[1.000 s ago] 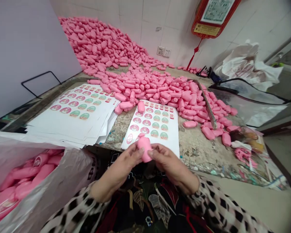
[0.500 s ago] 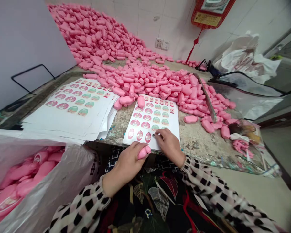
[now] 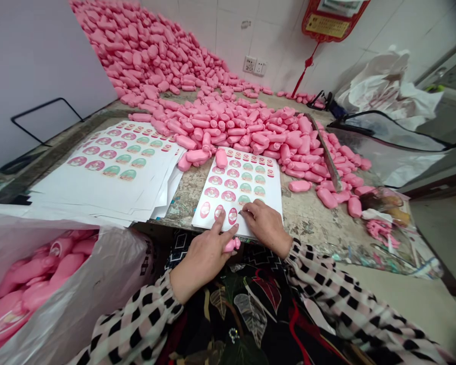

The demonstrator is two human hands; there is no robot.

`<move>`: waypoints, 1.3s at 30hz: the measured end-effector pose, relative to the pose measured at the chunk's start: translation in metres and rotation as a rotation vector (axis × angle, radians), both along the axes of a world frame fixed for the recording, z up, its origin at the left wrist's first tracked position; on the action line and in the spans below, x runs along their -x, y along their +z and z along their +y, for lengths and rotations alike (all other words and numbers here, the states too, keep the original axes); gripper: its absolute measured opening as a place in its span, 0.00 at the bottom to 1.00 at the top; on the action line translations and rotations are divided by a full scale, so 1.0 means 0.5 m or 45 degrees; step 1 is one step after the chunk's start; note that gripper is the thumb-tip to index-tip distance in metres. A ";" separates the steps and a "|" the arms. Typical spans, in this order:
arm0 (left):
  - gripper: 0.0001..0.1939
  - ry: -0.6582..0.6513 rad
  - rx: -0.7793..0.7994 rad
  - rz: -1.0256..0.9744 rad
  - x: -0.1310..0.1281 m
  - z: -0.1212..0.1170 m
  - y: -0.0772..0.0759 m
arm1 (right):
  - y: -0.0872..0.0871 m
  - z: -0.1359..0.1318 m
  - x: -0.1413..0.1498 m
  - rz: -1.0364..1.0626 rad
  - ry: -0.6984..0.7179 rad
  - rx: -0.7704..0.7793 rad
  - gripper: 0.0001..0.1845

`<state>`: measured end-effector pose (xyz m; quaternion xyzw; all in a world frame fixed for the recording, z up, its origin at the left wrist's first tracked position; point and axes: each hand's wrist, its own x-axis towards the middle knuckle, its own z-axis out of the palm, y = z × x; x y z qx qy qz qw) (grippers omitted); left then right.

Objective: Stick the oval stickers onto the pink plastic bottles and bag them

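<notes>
Two hands work over one printed sheet (image 3: 274,195) in the feed I watch from afar, and the change since half a second ago is in the left hand (image 3: 209,253). Its fingers curled together then; now two stretch onto the sheet, one over the middle oval sticker, the other just below the oval sticker (image 3: 232,216) nearest the right hand (image 3: 266,225). I take this as steadying the paper while the right hand works at that sticker's edge.

The left hand grasps a pink bottle (image 3: 233,245) in its curled fingers, the neck poking out toward the right hand. The right hand stays where it was, fingers bent together, a small dark tip (image 3: 240,213) at their end; I cannot tell whether they grip it, or whether the sticker has lifted.

Beyond both hands, another bottle (image 3: 221,158) lies on the sheet's far end, with the pile (image 3: 228,121) behind it. Left of the left hand I see a stack of sheets (image 3: 87,192) and, closer in, a bag (image 3: 117,263) holding labelled bottles (image 3: 61,268).
</notes>
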<state>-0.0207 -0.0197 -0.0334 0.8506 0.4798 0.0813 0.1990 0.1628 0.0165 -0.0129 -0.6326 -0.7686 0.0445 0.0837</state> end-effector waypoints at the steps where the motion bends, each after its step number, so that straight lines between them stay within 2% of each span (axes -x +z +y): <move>1: 0.31 0.003 0.005 -0.003 0.000 0.001 0.000 | 0.000 0.001 -0.001 0.012 0.004 0.007 0.12; 10: 0.30 -0.002 -0.032 0.021 -0.004 0.000 -0.007 | -0.011 -0.014 0.005 0.203 -0.056 0.039 0.10; 19: 0.35 -0.024 -0.140 0.193 -0.016 -0.002 -0.007 | -0.021 -0.027 0.036 0.466 -0.337 0.131 0.09; 25: 0.37 -0.028 -0.172 0.214 -0.017 -0.004 -0.010 | -0.004 -0.010 0.041 0.360 -0.365 0.191 0.14; 28: 0.36 -0.025 -0.162 0.216 -0.016 -0.005 -0.010 | 0.007 -0.003 0.046 0.282 -0.382 0.225 0.13; 33: 0.33 -0.038 -0.148 0.222 -0.008 -0.006 -0.004 | 0.027 -0.005 0.052 0.241 -0.278 0.026 0.11; 36: 0.32 -0.038 -0.125 0.200 -0.005 -0.006 0.000 | 0.022 -0.002 0.040 0.412 -0.307 -0.079 0.13; 39: 0.31 -0.028 -0.103 0.175 -0.006 -0.005 0.001 | -0.003 0.007 0.021 0.701 -0.426 -0.010 0.18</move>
